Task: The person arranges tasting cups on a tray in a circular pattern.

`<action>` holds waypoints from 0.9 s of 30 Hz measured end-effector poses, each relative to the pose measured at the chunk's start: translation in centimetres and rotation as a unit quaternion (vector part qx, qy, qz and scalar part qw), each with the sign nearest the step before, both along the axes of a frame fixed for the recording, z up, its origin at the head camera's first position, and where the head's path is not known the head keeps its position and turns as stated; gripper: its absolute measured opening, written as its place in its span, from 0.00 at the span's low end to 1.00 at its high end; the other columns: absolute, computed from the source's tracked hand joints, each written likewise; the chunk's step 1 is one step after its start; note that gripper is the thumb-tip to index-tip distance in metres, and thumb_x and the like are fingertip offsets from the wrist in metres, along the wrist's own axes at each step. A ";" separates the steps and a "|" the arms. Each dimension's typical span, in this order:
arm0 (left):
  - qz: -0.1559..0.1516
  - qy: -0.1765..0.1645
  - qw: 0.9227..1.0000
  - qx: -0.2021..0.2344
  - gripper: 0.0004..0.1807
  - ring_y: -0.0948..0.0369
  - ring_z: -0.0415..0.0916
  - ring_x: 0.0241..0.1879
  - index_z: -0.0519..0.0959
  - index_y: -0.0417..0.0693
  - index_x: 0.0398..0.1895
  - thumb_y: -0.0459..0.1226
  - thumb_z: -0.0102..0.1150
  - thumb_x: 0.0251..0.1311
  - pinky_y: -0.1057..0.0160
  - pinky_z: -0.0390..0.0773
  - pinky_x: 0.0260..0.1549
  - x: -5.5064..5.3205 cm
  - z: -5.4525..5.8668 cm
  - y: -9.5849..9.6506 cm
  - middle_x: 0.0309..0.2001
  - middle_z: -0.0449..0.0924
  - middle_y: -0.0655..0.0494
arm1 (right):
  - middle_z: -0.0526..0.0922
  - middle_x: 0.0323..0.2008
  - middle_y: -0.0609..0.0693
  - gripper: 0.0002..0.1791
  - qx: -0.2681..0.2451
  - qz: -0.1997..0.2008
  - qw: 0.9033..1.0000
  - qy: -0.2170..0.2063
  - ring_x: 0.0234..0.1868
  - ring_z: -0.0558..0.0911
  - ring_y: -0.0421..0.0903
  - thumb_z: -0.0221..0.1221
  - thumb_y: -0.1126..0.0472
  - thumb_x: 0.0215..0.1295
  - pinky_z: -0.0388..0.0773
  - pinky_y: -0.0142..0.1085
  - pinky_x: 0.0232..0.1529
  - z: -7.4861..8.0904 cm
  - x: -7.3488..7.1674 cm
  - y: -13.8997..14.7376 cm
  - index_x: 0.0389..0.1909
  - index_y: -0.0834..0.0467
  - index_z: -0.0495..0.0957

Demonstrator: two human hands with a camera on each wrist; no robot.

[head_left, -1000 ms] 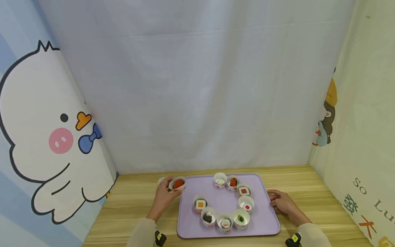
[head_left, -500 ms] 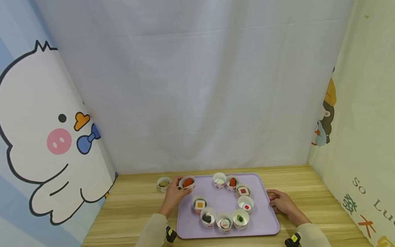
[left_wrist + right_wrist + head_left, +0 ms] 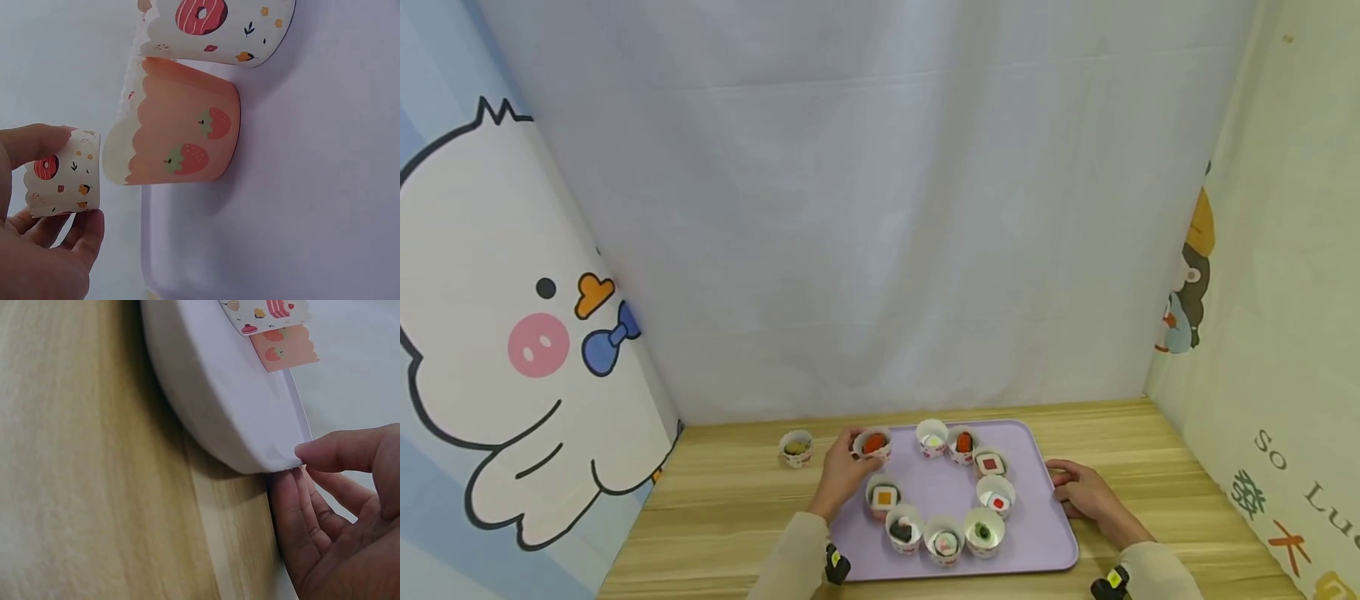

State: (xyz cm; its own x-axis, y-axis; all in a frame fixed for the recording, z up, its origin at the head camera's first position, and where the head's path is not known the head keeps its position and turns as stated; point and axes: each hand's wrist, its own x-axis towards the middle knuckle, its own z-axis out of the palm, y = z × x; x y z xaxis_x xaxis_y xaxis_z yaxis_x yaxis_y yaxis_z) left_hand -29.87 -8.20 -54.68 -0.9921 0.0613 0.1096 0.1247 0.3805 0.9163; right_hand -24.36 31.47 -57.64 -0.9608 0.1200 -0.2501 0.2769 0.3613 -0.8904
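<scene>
My left hand (image 3: pixel 842 473) grips a paper baking cup (image 3: pixel 881 454) holding an orange-red topped sushi piece, above the left back part of the lilac tray (image 3: pixel 925 483). In the left wrist view, thumb and fingers are round this white, donut-printed cup (image 3: pixel 78 172); a pink strawberry-printed cup (image 3: pixel 181 134) stands closest to it. My right hand (image 3: pixel 1086 492) is at the tray's right edge. The right wrist view has the thumb of the right hand (image 3: pixel 344 506) on the tray rim (image 3: pixel 250 464) and the fingers curled beneath.
Several filled paper cups stand in a curve on the tray, among them one with a yellow-centred piece (image 3: pixel 883 497) and one with a green piece (image 3: pixel 984 532). Another cup (image 3: pixel 796 447) stands on the wooden table (image 3: pixel 722 500), left of the tray. A pale curtain (image 3: pixel 880 250) hangs behind.
My left hand has carried the cup with the orange-red piece rightward, from the tray's left edge to over the tray. The cup left on the table has come into full view. The right hand stays put.
</scene>
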 end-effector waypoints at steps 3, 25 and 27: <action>0.004 -0.009 1.000 0.000 0.28 0.48 0.77 0.53 0.73 0.41 0.56 0.33 0.71 0.50 0.50 0.79 0.50 -0.1 -0.2 0.4 0.54 0.79 0.42 | 0.77 0.38 0.53 0.34 -0.002 -0.001 1.000 0.000 0.32 0.76 0.43 0.57 0.75 0.51 0.77 0.37 0.28 0.0 0.0 0.0 0.64 0.67 0.68; 0.032 -0.031 0.998 -0.041 0.28 0.54 0.80 0.43 0.74 0.38 0.52 0.34 0.72 0.46 0.54 0.79 0.45 0.2 -1.3 2.1 0.47 0.82 0.42 | 0.77 0.38 0.53 0.34 -0.003 -0.004 1.000 -0.004 0.32 0.77 0.43 0.58 0.75 0.51 0.77 0.38 0.29 0.1 0.0 0.0 0.64 0.67 0.68; 0.033 -0.031 0.998 -0.044 0.28 0.51 0.80 0.44 0.74 0.38 0.52 0.34 0.72 0.45 0.51 0.79 0.46 0.3 -1.2 2.1 0.47 0.82 0.42 | 0.77 0.38 0.54 0.34 -0.003 -0.004 1.000 -0.003 0.33 0.77 0.44 0.58 0.75 0.52 0.77 0.38 0.29 0.1 0.0 0.0 0.64 0.67 0.68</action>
State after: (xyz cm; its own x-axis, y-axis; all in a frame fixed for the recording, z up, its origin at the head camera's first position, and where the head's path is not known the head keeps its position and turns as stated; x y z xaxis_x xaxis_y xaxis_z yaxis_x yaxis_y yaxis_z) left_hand -29.56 -6.07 -55.93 -0.9990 0.0020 0.0443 0.0402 0.4647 0.8846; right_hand -24.37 31.46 -57.52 -0.9582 0.1258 -0.2571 0.2854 0.3540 -0.8906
